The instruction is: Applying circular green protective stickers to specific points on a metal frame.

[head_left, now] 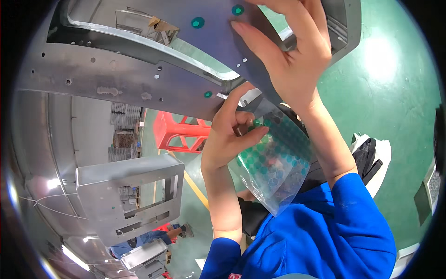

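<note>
A grey metal frame panel (181,88) with cut-outs and small holes spans the top of the view. Round green stickers sit on it, one (198,22) left of another (238,9), and a third (208,94) lower down. My right hand (299,56) is at the panel, thumb and fingers apart, the thumb tip just below the upper green sticker; some of its fingers run past the top edge. My left hand (227,132) pinches the upper edge of a clear plastic bag (274,186) just under the panel. Sheets of round green stickers (283,139) show inside the bag.
Red plastic stools (162,132) stand on the green floor beyond the panel. Another grey metal housing (125,195) hangs at left. A person (148,237) in blue works below it. Stacked grey parts (125,114) stand farther back, and a black-and-white bag (371,160) lies at right.
</note>
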Action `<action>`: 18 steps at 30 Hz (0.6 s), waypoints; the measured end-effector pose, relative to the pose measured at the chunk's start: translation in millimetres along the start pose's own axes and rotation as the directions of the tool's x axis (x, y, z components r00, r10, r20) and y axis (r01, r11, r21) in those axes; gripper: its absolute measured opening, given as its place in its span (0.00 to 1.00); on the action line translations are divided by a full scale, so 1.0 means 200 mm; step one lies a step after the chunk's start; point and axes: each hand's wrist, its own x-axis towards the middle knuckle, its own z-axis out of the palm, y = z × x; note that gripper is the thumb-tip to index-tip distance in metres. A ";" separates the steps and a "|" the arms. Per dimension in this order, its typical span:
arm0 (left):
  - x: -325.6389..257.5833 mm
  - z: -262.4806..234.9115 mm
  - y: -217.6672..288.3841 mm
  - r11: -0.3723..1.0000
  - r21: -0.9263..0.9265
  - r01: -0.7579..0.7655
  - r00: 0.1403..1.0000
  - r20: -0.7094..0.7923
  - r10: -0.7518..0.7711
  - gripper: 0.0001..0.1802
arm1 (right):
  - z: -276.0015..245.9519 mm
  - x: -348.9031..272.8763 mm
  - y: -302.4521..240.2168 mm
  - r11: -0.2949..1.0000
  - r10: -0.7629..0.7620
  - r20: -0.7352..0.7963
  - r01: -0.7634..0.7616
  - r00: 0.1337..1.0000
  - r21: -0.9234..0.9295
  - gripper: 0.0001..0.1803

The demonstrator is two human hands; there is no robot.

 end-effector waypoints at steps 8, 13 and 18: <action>-0.01 0.00 0.00 0.998 -0.044 -0.043 0.998 0.037 0.044 0.45 | -0.03 0.02 -0.14 0.997 -0.019 -0.007 0.018 1.000 -0.079 0.15; 0.01 0.01 0.02 0.999 0.011 -0.040 0.996 0.084 0.039 0.44 | -0.07 0.04 -0.13 0.991 0.021 0.005 -0.020 1.000 -0.130 0.12; 0.05 0.07 0.08 1.000 0.018 -0.015 0.995 0.099 0.013 0.43 | -0.07 0.16 -0.08 0.979 -0.136 0.057 0.143 0.989 -0.145 0.11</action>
